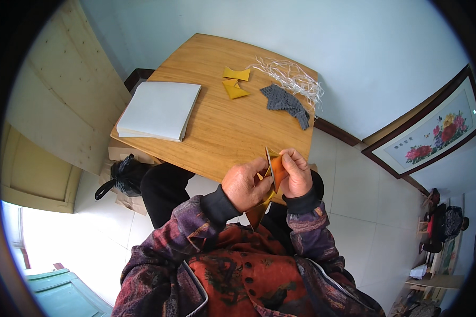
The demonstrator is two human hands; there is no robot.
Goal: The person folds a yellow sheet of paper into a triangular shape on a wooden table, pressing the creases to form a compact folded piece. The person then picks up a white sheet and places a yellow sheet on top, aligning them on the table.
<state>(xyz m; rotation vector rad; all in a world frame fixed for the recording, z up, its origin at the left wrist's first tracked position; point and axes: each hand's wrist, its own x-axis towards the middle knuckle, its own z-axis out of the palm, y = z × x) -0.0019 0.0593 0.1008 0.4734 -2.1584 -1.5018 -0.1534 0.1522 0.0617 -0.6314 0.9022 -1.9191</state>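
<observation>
Orange piece (278, 174), held between both hands over the near side of the desk (211, 129), is what I'm tracking from my end; rest of it biggest first. Wooden desk carries everything else that counts. White stack of sheets (161, 108) at its left, squared up, untouched. White strands (288, 74), loose tangle, far right corner. Grey textured piece (284, 104) just on the near side of them, also untouched. Left hand (244, 185): narrow, thumb and fingers pinching the orange piece from the left. Right hand (296, 174): narrow too, fingertips pinching it from the right. Yellow-orange material shows below the left hand; can't tell if it's the same piece or a second one, fingers block my view. Smallest: two yellow pieces (236, 73) near the far edge, one just beyond the other, both left of the grey one.

Step, my read: close handwork on the orange piece, lining up or working an edge, not finished. Next move calls, I'd judge, for a firm left pinch while the right fingertips work the edge; let either slip and the piece could twist.
</observation>
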